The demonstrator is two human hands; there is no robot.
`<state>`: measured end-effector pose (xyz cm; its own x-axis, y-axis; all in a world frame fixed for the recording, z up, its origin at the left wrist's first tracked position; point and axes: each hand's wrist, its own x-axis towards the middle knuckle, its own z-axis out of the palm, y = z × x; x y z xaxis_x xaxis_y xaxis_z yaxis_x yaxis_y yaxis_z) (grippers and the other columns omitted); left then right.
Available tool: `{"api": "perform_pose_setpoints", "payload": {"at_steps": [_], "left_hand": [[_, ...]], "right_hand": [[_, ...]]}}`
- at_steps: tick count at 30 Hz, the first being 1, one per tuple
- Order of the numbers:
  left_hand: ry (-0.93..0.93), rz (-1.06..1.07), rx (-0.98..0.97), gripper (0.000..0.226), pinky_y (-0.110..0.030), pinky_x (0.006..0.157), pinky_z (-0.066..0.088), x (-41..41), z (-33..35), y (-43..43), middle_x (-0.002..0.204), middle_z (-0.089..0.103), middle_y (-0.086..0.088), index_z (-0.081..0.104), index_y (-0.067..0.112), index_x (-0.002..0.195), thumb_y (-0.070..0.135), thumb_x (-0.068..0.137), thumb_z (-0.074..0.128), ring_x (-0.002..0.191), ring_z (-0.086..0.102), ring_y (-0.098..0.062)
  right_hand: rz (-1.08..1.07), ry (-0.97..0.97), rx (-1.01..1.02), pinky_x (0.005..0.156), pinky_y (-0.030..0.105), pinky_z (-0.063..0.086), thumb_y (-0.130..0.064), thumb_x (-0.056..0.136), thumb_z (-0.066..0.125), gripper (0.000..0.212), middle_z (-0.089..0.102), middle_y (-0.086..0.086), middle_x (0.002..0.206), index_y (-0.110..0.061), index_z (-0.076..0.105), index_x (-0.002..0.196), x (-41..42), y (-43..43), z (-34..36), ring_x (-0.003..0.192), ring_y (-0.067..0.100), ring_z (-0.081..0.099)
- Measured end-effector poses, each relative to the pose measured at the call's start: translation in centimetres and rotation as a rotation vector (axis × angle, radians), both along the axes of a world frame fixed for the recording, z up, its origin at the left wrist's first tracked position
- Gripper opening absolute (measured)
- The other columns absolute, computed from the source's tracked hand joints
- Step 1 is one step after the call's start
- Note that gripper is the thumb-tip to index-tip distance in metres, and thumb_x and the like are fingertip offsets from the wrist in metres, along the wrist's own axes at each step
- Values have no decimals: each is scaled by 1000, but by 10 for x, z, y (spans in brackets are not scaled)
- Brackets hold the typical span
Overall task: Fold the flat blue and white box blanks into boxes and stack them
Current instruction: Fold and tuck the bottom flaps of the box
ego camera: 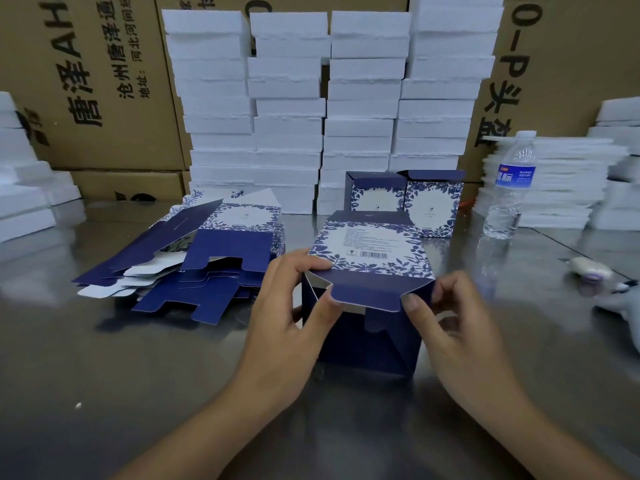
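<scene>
Near centre of the table (138, 358): box (367, 258), half folded, stands on the shiny metal with its patterned barcode panel tilted to the far side and its open end up.
Flap (367, 289): dark blue, hinged on the barcode panel, bent toward the near side over the opening.
Left hand (294, 306): holds the box's left top corner, fingers curled over the edge and thumb at the flap's left end.
Right hand (460, 320): thumb and curled fingers pinch the flap's right end at the box's right corner.
Blanks (221, 251): loose flat pile left of the box, just beside the left hand.
Done boxes (434, 206): two, upright and side by side, just beyond the held box.
Foam (287, 109): white slabs in four tall columns at the far side, with lower stacks at far left and far right.
Bottle (509, 188): clear, blue label, upright, right of the done boxes.
Cartons (97, 81): brown, printed, behind the foam.
</scene>
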<state>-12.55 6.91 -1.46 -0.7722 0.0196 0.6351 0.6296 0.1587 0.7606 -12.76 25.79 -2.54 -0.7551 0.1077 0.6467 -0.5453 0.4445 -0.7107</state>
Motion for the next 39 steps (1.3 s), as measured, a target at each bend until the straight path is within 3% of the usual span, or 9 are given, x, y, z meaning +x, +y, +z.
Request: {"api": "perform_pose_setpoints", "payload": {"at_steps": [4,8,13,17,21,27,32,37,39], "left_hand": [[67,57,-35,31,-8,79,42,0,-2,1,112,49,18,52,52,98,72,75,52,110,52,0],[125,150,-132,26,-26,84,48,0,-6,3,118,39,23,51,49,103,58,78,51,117,43,8],[136,174,-143,28,-31,81,49,1,-6,4,121,37,23,52,45,102,59,78,50,113,43,10],[114,168,-93,27,-20,82,44,1,-2,4,117,42,20,53,42,98,60,79,48,116,43,8],[96,188,-63,29,-5,81,35,1,2,2,110,44,15,52,39,96,61,78,44,107,45,10],[76,173,-58,30,-10,83,37,0,1,2,112,44,16,52,39,97,60,78,45,110,45,7],[96,165,-72,29,-18,84,40,-1,-1,4,113,42,19,51,38,99,57,78,47,112,42,13],[99,210,-81,28,-20,82,40,-1,0,1,112,44,15,50,40,98,59,80,43,109,44,11],[104,218,-86,26,-12,81,38,-1,1,1,111,44,16,50,40,98,58,80,43,108,44,11]], "right_hand": [[-140,68,177,46,21,28,-60,85,44,45,48,-8,57,-21,34,65,2,0,0,50,10,40],[-278,68,326,44,31,28,-53,83,33,40,33,-3,43,-23,34,58,5,2,2,44,14,32],[-296,52,361,43,34,27,-41,87,40,38,27,-7,41,-26,28,54,8,2,7,44,24,31],[-232,36,382,44,34,28,-56,87,35,47,28,-7,42,-22,33,55,9,2,6,45,19,31],[-170,-112,539,57,41,41,-67,78,19,62,50,-1,56,-14,49,69,6,4,3,60,28,51],[-239,-175,627,55,34,38,-69,75,12,67,56,0,61,-15,51,69,10,5,3,64,23,53],[-237,-217,644,49,28,28,-57,90,29,50,44,-4,54,-19,37,58,10,4,6,60,25,46],[-184,-263,723,57,32,38,-57,92,32,48,54,-3,64,-18,49,71,10,5,1,66,19,53],[-173,-283,727,60,31,41,-56,93,31,48,56,-3,67,-18,53,75,8,6,-1,70,20,56]]}}
